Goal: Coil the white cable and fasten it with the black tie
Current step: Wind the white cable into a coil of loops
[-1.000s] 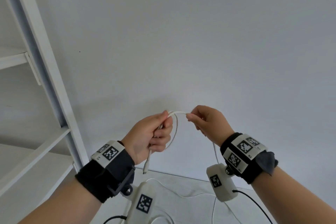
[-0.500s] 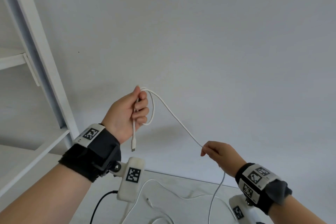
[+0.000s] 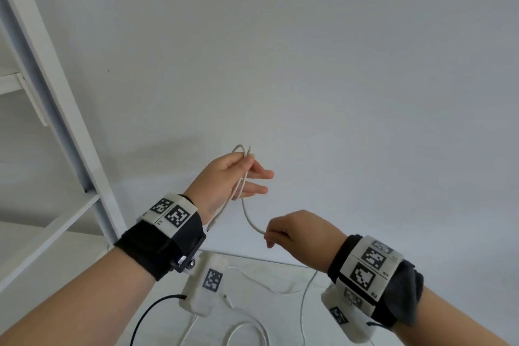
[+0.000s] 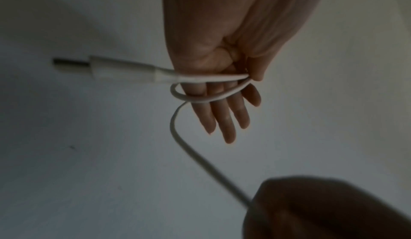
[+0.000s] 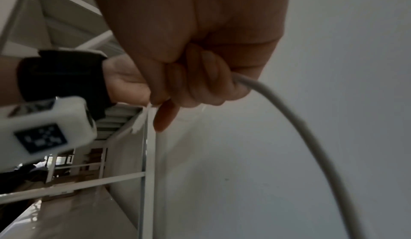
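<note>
White table (image 3: 247, 267) w/ slack white cable (image 3: 261, 282) looped on it.

My bare forearms each carry a black wrist strap (image 3: 157, 247) topped with white plates of black square-code markers (image 3: 175, 215), a white camera housing (image 3: 206, 286) with its own marker hung beneath, and a thin black lead (image 3: 146, 317) trailing from it.

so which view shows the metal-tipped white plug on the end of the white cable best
The left wrist view: the plug fills the frame, sticking out sideways from the left hand, metal tip clear. The head view shows it small, hanging below that hand. I cannot make it out in the right wrist view.
</note>
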{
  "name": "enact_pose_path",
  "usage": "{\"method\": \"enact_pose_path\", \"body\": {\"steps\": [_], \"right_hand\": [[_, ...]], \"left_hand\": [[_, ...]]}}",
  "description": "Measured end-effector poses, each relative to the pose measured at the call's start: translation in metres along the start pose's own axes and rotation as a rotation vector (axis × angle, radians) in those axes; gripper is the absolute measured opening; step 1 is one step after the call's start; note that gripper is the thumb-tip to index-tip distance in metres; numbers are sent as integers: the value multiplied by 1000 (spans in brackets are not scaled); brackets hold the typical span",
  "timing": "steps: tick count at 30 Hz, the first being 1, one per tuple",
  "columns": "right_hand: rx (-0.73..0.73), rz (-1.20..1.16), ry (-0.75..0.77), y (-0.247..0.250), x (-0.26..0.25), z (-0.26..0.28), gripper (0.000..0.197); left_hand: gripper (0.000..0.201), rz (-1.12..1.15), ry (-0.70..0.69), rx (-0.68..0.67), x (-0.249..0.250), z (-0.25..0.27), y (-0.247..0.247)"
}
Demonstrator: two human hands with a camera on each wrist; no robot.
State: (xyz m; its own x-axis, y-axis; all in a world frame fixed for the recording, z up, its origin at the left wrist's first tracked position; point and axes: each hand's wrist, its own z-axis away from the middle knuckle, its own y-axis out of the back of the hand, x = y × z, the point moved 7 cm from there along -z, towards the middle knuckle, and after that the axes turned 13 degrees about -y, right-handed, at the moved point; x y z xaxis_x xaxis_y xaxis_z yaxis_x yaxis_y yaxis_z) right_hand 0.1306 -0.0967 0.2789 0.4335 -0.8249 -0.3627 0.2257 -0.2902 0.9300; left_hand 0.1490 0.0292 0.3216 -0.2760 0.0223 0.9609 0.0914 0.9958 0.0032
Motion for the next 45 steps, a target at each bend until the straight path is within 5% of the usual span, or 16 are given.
{"method": "enact_pose_path", "body": {"steps": [8,27,36,40,45], "right_hand": [[62,-58,63,18,-17,0,28],[347,-281,-53,55,9,-14,46],[158,-517,-200,24,65,-18,39],[125,-546,-311,5,101,-10,40],[128,-549,-373,-16,134,9,40]], "left_hand": [[33,-222,82,-151,-25,14,-13],[39,-60,166,-240,-40,30,-30],[37,284,254,-280,-47,35,-19],[39,591,280,-243,-39,28,-4],[42,995,344,-392,-30,19,10]]}}
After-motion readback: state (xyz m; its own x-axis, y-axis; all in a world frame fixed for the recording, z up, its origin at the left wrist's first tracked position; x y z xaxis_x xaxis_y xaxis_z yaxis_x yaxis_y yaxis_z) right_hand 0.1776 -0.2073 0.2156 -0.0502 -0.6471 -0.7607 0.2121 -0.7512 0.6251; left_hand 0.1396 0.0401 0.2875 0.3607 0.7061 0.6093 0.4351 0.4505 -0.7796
